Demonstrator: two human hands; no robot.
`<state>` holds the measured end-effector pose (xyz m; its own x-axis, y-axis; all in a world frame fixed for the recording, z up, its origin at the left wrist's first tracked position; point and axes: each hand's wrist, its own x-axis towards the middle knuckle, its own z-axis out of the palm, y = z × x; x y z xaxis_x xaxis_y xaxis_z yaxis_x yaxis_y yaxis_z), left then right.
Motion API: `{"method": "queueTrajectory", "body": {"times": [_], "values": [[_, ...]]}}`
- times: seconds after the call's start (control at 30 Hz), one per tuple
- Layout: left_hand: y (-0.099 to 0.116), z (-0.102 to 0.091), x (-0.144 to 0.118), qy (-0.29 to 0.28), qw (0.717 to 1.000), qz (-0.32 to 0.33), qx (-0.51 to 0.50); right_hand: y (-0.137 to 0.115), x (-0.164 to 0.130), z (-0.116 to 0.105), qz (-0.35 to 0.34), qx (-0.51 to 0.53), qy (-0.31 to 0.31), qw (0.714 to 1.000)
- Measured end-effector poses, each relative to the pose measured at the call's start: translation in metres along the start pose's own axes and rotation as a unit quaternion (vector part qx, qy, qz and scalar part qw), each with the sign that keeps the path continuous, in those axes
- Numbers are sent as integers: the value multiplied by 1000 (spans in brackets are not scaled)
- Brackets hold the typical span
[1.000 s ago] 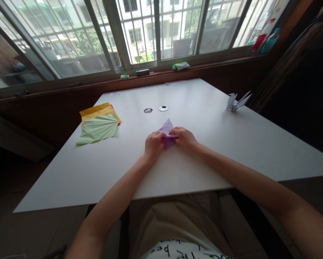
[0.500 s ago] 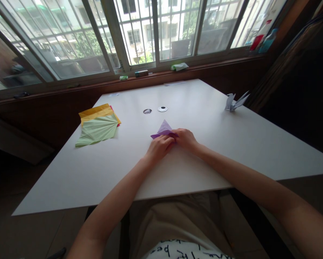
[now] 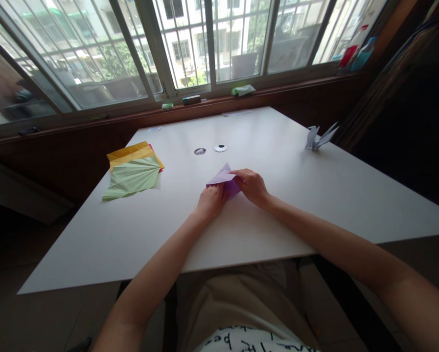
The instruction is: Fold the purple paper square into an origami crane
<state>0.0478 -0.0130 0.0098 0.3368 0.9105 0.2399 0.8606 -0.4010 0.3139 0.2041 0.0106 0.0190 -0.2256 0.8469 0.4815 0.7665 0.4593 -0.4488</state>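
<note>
Both forearms are reaching forward from the bottom of the view and meeting near the middle of the white rectangular surface (image 3: 296,195). The left hand (image 3: 211,201) is lying knuckles up, its fingers curled down onto the near left edge of the folded purple paper sheet (image 3: 224,180), so its grip is closing on that paper and pinning it to the surface. The right hand (image 3: 252,186) is angling in from the right, its fingers stretching across the paper's right side and pinching a flap; that grip is also closing on the paper.

The purple paper is showing as a small pointed shape, its tip aiming away from the person, with a paler upper flap lifting over a darker layer beneath.

Black handwriting-style lettering is running across the white shirt (image 3: 248,340) at the bottom edge, but only fragments are showing and the words are not readable.
</note>
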Motion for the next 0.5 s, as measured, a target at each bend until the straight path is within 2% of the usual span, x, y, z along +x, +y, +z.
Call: {"method": "queueTrajectory", "body": {"times": [0.2, 0.5], "values": [[-1, -1, 0, -6, 999, -20, 24, 0, -1, 2, -19, 16, 24, 999], [-6, 1, 0, 14, 1000, 10, 20, 1, -1, 3, -44, 44, 44, 997]]}}
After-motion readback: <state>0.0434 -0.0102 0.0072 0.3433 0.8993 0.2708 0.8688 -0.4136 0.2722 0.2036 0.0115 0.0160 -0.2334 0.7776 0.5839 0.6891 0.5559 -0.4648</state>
